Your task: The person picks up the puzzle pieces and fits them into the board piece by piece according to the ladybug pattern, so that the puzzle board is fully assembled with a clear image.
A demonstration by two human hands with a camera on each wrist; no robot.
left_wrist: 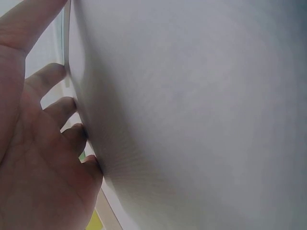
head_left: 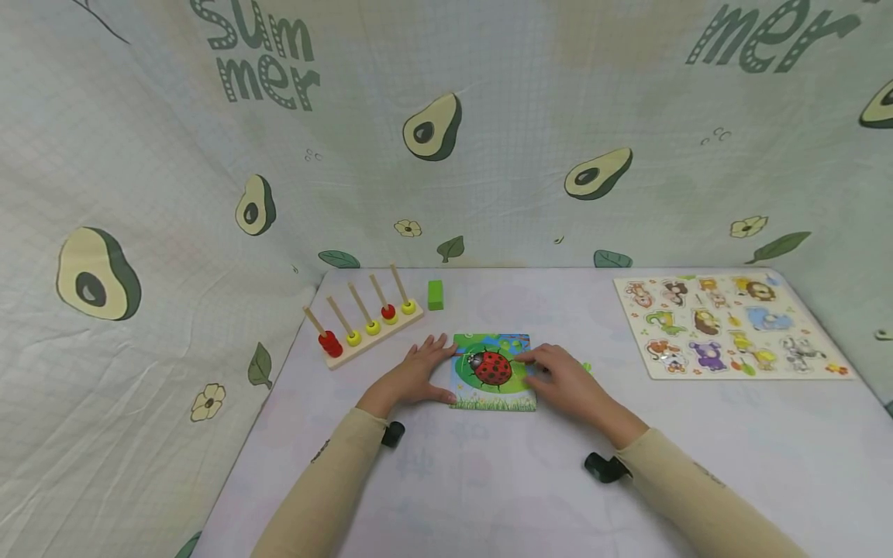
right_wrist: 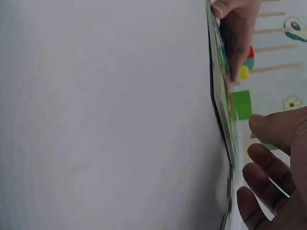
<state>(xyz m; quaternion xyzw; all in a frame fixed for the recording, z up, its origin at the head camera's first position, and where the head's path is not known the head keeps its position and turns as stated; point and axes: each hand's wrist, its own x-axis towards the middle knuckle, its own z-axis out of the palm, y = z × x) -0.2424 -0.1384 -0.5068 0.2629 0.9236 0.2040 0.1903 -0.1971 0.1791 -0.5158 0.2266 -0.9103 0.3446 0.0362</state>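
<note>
A square ladybug puzzle point(head_left: 491, 368) lies flat on the table in the head view. My left hand point(head_left: 418, 372) is at its left edge, thumb near the lower corner and forefinger near the upper one, the fingers spread. In the left wrist view the left hand's fingertips point(left_wrist: 69, 103) rest along the table. Over the puzzle's right side is my right hand point(head_left: 563, 380), fingers loosely bent. The right wrist view shows the right thumb point(right_wrist: 268, 127) and fingers apart, nothing between them, beside the puzzle's edge point(right_wrist: 218, 91).
A wooden bead counter point(head_left: 377, 336) with upright pegs and red and yellow rings stands at the back left. Beside it is a green block point(head_left: 436, 295). An animal puzzle board point(head_left: 729, 325) lies at the back right. A small green piece point(head_left: 587, 366) shows behind the right hand.
</note>
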